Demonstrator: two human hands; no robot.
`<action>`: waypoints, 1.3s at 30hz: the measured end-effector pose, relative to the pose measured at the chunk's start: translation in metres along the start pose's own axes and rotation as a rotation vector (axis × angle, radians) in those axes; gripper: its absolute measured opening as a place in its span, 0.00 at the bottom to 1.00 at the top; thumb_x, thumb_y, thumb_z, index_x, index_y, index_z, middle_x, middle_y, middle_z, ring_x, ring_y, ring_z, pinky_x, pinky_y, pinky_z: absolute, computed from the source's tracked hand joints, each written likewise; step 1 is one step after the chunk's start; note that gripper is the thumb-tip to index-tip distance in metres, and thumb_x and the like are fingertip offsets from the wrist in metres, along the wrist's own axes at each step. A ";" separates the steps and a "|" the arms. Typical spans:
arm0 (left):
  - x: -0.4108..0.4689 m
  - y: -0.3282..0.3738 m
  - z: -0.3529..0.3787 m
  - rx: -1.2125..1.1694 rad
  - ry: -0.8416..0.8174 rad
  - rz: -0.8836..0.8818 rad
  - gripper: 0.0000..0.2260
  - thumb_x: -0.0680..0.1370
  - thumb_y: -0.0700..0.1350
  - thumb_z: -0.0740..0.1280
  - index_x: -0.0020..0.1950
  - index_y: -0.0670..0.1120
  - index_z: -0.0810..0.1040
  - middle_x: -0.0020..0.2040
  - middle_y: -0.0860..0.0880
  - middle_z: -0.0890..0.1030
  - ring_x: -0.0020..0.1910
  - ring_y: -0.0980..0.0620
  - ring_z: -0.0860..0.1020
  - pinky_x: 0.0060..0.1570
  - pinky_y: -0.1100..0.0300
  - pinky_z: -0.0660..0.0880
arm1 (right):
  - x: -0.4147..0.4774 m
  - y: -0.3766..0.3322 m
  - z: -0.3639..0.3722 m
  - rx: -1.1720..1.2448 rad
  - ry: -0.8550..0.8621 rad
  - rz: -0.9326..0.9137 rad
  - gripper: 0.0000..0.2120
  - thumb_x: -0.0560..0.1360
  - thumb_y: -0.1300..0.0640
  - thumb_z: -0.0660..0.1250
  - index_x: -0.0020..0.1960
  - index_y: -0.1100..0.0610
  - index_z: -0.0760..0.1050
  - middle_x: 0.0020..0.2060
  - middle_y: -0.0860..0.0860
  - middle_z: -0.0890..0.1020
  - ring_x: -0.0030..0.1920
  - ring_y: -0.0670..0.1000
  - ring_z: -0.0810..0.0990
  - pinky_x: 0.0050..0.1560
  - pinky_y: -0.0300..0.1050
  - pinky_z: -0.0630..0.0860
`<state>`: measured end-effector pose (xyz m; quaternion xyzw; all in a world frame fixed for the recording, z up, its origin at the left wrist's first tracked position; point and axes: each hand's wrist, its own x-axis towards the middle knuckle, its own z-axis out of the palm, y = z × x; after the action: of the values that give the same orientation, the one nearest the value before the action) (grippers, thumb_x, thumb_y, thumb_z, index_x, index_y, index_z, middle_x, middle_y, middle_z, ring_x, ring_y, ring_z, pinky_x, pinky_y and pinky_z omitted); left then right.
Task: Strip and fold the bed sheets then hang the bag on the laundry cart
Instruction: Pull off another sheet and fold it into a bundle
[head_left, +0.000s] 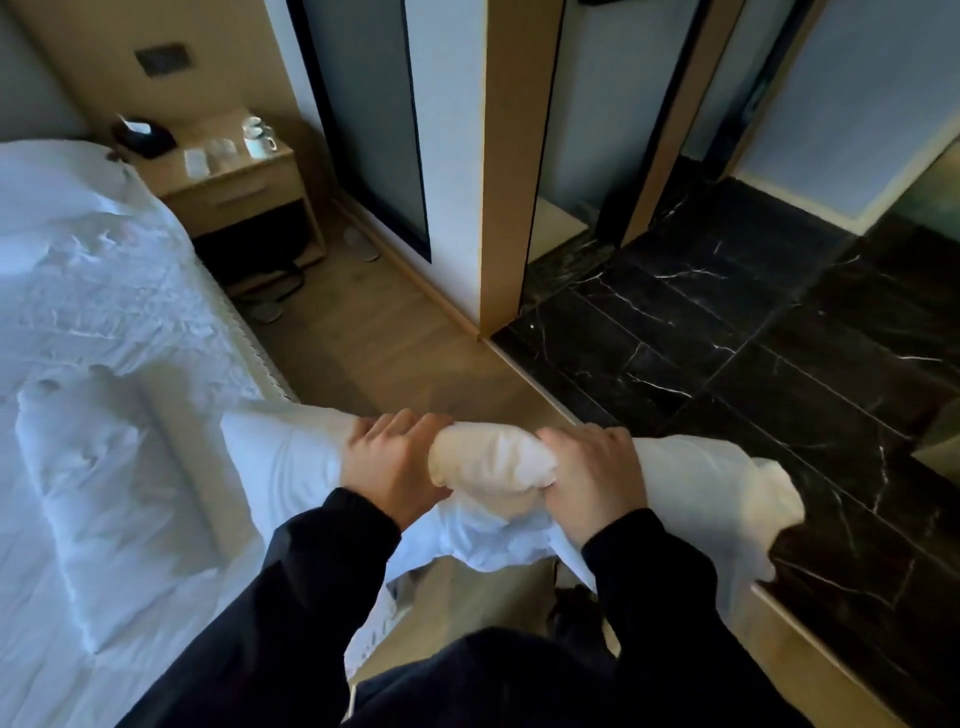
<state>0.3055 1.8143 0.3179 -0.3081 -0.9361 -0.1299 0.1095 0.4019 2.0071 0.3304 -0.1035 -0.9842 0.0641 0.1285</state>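
A bunched white sheet (493, 457) stretches in the air beside the bed, rolled into a thick rope. My left hand (389, 462) grips it on the left and my right hand (592, 478) grips it on the right, both with fingers curled over the top. The sheet's left end runs toward the bed (104, 291); its right end hangs loose over the dark floor. A folded white bundle (114, 499) lies on the rumpled mattress cover near the bed's edge. No bag or laundry cart shows.
A wooden nightstand (234, 182) with cups and a tissue box stands at the head of the bed. Slippers (270, 301) lie on the wood floor beside it. Black marble tiles (753, 338) and a glass partition with wooden posts lie to the right.
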 end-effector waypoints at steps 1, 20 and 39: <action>0.016 0.000 0.007 0.024 -0.005 -0.030 0.22 0.56 0.57 0.71 0.48 0.54 0.79 0.37 0.51 0.80 0.36 0.44 0.80 0.39 0.55 0.72 | 0.021 0.010 0.005 0.001 -0.001 -0.041 0.20 0.48 0.64 0.73 0.34 0.48 0.71 0.28 0.47 0.76 0.31 0.53 0.76 0.37 0.44 0.62; 0.131 -0.069 0.029 0.158 0.106 -0.996 0.26 0.58 0.67 0.63 0.50 0.55 0.80 0.37 0.51 0.81 0.38 0.45 0.81 0.42 0.51 0.76 | 0.344 -0.053 0.106 0.187 -0.197 -0.995 0.20 0.50 0.67 0.67 0.39 0.50 0.77 0.31 0.46 0.78 0.35 0.55 0.75 0.38 0.47 0.66; 0.161 -0.280 0.017 0.277 0.192 -1.656 0.28 0.57 0.69 0.60 0.49 0.55 0.81 0.38 0.51 0.82 0.37 0.46 0.82 0.41 0.53 0.75 | 0.515 -0.353 0.188 0.161 -0.434 -1.672 0.16 0.65 0.60 0.63 0.50 0.46 0.76 0.44 0.48 0.81 0.50 0.54 0.77 0.50 0.47 0.64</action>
<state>0.0071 1.6908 0.2990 0.5059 -0.8538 -0.0777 0.0950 -0.2016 1.7591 0.3274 0.6779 -0.7325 0.0364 -0.0505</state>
